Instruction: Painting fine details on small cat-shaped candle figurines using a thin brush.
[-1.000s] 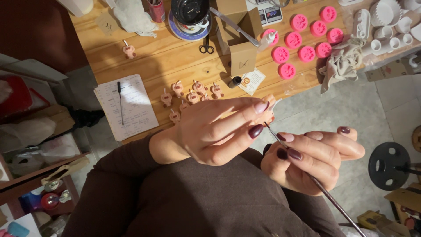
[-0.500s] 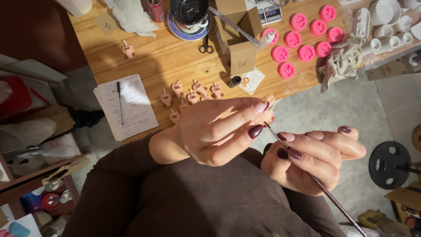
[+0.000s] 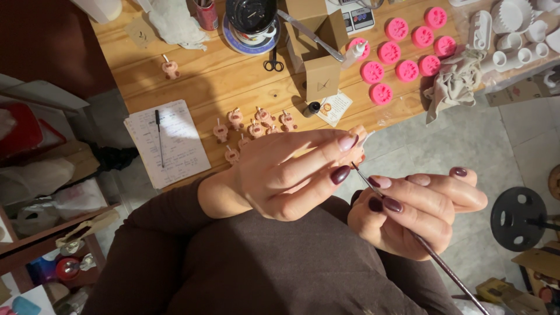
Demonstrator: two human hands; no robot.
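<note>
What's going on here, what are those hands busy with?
A person seated at a wooden table works on something small. The left hand pinches a small pinkish piece at its fingertips, mostly hidden. The right hand holds a thin brush, tip up against that piece. More little pink figures and round pink moulds lie on the table.

At frame centre, the left hand (image 3: 286,175) pinches a small pink figure (image 3: 357,135); the right hand (image 3: 417,210) holds a thin brush (image 3: 431,252) to it, below the wooden counter (image 3: 233,81).
</note>
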